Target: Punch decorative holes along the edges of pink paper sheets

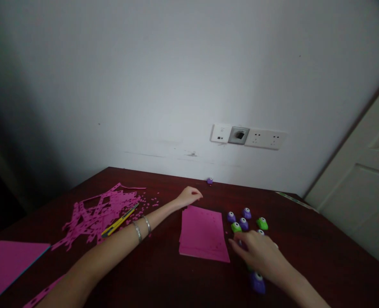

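Note:
My left hand (189,196) is held closed just above the far left corner of a stack of pink paper sheets (204,233). Its fingertips are pinched together, and whatever they may hold is too small to tell. My right hand (258,251) reaches in from the lower right, fingers curled over a cluster of craft punches. What lies under its fingers is hidden. Around it are purple punches (247,213), a green punch (262,223) and another green punch (236,227). Nearer to me, a purple punch (258,282) sits below the wrist.
Punched pink paper strips (107,209) lie heaped at the left, with scattered confetti (144,203) and a yellow utility knife (120,220). A pink pad (11,265) is at the lower left. One purple punch (210,181) stands by the wall. A ruler-like strip (295,200) lies far right.

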`<state>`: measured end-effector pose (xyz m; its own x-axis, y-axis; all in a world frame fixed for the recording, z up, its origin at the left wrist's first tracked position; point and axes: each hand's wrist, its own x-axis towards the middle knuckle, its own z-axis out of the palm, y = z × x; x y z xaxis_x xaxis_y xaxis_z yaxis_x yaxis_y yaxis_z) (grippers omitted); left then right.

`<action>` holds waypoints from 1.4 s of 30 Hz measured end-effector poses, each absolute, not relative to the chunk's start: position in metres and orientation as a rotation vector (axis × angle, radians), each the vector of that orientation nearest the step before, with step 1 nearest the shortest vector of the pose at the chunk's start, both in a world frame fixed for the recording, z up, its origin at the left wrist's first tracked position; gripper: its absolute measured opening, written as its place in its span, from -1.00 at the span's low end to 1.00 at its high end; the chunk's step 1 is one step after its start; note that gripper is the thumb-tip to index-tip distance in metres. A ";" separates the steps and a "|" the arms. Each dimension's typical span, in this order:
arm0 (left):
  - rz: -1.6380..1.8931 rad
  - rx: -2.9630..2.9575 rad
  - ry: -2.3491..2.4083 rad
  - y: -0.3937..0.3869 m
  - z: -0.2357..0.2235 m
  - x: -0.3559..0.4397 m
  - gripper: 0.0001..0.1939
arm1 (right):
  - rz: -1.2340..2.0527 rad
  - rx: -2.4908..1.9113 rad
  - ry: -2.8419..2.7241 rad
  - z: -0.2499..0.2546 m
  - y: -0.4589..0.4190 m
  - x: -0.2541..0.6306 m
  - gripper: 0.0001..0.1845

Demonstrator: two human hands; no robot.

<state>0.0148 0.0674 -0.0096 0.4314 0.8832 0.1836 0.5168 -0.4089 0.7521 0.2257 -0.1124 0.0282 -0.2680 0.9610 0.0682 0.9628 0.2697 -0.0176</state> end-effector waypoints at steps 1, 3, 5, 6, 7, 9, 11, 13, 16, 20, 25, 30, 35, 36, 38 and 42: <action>0.787 2.102 1.211 0.080 -0.006 0.021 -0.77 | -0.010 -1.808 -2.477 0.023 -0.120 0.221 -0.66; 0.797 2.134 1.270 0.104 -0.001 0.034 -0.75 | 0.039 -1.741 -2.487 0.014 -0.132 0.214 -0.68; 0.781 2.165 1.331 0.125 0.002 0.047 -0.72 | 0.039 -1.678 -2.495 0.007 -0.138 0.210 -0.70; 0.770 2.181 1.359 0.135 0.002 0.054 -0.72 | 0.031 -1.642 -2.505 0.005 -0.140 0.209 -0.71; 0.757 2.196 1.386 0.143 0.003 0.060 -0.72 | 0.020 -1.610 -2.510 0.003 -0.141 0.208 -0.71; 0.715 2.213 1.431 0.155 0.001 0.072 -0.75 | 0.005 -1.569 -2.507 0.001 -0.141 0.209 -0.72; 0.657 2.219 1.467 0.163 -0.001 0.082 -0.76 | -0.005 -1.560 -2.488 0.002 -0.140 0.211 -0.72; 0.599 2.224 1.495 0.169 -0.004 0.091 -0.74 | -0.015 -1.561 -2.475 0.002 -0.139 0.214 -0.72; 0.521 2.236 1.530 0.177 -0.009 0.102 -0.68 | -0.019 -1.563 -2.473 0.002 -0.138 0.216 -0.72; 0.460 2.258 1.580 0.189 -0.014 0.114 -0.65 | -0.004 -1.572 -2.459 0.000 -0.137 0.218 -0.72; 0.460 2.280 1.630 0.199 -0.019 0.119 -0.68 | 0.026 -1.586 -2.453 -0.002 -0.136 0.221 -0.74; 0.491 2.286 1.619 0.203 -0.023 0.117 -0.71 | 0.024 -1.587 -2.452 -0.002 -0.135 0.223 -0.74; 0.490 2.250 1.606 0.203 -0.024 0.114 -0.73 | 0.009 -1.589 -2.451 -0.003 -0.135 0.222 -0.76; 0.506 2.243 1.604 0.202 -0.024 0.113 -0.74 | 0.003 -1.590 -2.449 -0.003 -0.135 0.222 -0.76; 0.551 2.229 1.593 0.198 -0.023 0.111 -0.77 | 0.001 -1.589 -2.440 -0.002 -0.135 0.221 -0.75; 0.657 2.204 1.543 0.187 -0.019 0.105 -0.77 | 0.040 -1.608 -2.396 0.000 -0.135 0.221 -0.72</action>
<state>0.1047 0.1869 -0.0195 0.2919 0.9427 0.1618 0.7703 -0.3320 0.5445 0.2206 -0.1345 -0.0005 -0.3569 0.9136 0.1950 0.9066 0.3890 -0.1634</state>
